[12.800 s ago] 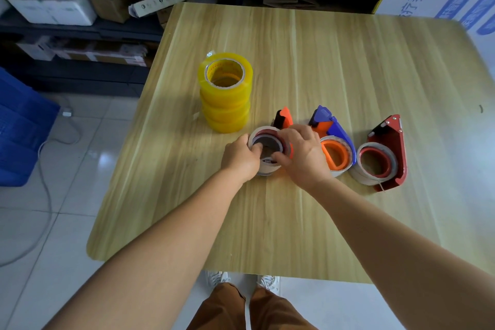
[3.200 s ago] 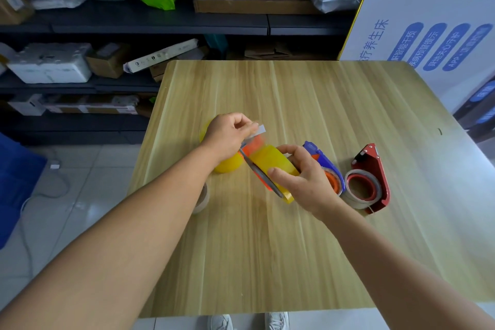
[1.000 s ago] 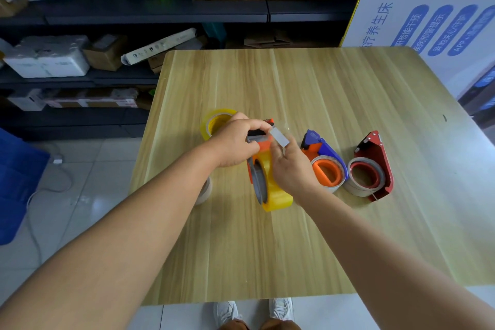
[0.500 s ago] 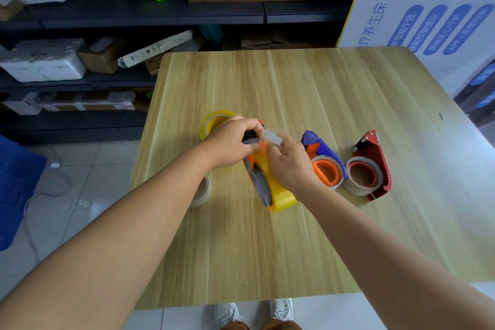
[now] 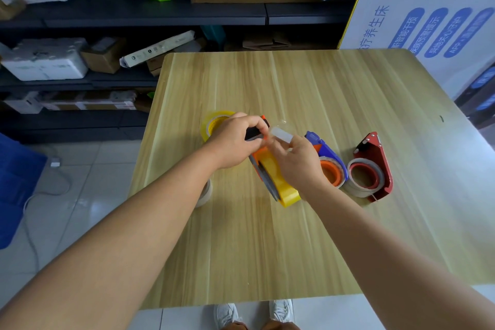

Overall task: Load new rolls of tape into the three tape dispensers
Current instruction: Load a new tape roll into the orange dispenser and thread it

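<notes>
An orange tape dispenser (image 5: 258,154) stands on edge at the table's middle with a full yellow tape roll (image 5: 281,182) on it. My left hand (image 5: 234,139) grips the dispenser's black front end. My right hand (image 5: 296,161) pinches the clear free end of the tape (image 5: 280,134) just past that end. To the right lie a blue dispenser (image 5: 325,154) with an orange hub and a nearly spent roll, and a red dispenser (image 5: 375,166) with a nearly spent roll. More yellow tape rolls (image 5: 213,124) stand behind my left hand.
A spent whitish tape core (image 5: 205,193) lies near the table's left edge, half hidden by my left forearm. Dark shelves with boxes run behind the wooden table (image 5: 308,88). A white printed panel (image 5: 428,16) stands at the back right.
Over the last second my hands stayed at the dispenser's front end and my right hand has drawn the tape end slightly further out. Earlier the old core came off and the yellow roll went on.
</notes>
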A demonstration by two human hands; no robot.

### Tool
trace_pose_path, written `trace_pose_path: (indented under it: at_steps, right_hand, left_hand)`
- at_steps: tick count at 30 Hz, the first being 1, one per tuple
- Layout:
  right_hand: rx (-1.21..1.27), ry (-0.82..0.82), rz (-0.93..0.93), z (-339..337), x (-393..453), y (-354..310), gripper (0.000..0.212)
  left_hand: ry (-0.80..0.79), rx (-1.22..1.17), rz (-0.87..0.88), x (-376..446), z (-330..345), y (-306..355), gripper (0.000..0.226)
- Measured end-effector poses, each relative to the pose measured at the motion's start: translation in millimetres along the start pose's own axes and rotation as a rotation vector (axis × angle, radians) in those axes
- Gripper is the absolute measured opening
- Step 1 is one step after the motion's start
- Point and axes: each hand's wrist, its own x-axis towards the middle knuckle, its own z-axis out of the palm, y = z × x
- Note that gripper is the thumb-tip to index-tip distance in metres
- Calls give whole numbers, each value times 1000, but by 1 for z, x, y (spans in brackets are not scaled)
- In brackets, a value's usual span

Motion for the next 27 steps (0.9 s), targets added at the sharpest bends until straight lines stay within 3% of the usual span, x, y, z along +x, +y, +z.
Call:
trace_pose_path:
  at_steps: [4, 10, 13, 19, 22, 27]
  right_hand:
    - [104, 61, 5, 0, -2, -1, 25]
    - [112, 117, -19, 2, -2, -1, 23]
    - [100, 111, 17, 2, 3, -2, 32]
    - [-45, 94, 12, -3, 5, 6, 16]
    - [-67, 76, -2, -1, 5, 7, 13]
    - [-39, 102, 5, -5, 8, 9, 16]
  left_hand:
    - [-51, -26, 16, 0, 1, -1, 21]
    - [-55, -72, 52, 1, 0, 0, 32]
    - [-86, -65, 50, 1, -3, 3, 37]
    - [-152, -64, 4, 2, -12, 28, 36]
    - [-134, 26, 3, 6, -9, 37, 23]
    - [-128, -140, 6, 7, -5, 35, 19]
